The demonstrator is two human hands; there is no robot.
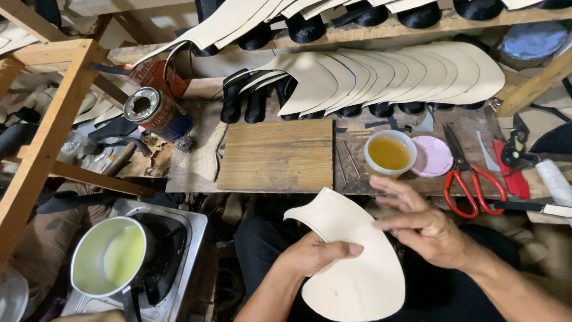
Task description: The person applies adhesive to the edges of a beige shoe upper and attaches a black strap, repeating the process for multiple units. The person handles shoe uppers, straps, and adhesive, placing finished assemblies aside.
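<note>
Down over the lap, below the worktop [417, 179], a cream curved piece [351, 262] lies with its long axis running up-left to down-right. Left hand [313, 256] is clamped on its left edge, thumb on top; right hand [426, 229] hovers just right of it, fingers spread, holding nothing.

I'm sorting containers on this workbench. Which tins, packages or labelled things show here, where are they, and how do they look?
Labelled tin: left of the wooden board, lying tilted, round, blue and red wrap, open metal top.
Orange-red package: just behind the tin, with pale lettering, partly hidden.
Small tub: right of the board, round, white, amber liquid inside, no label visible.
No signs or screens in view.
</note>
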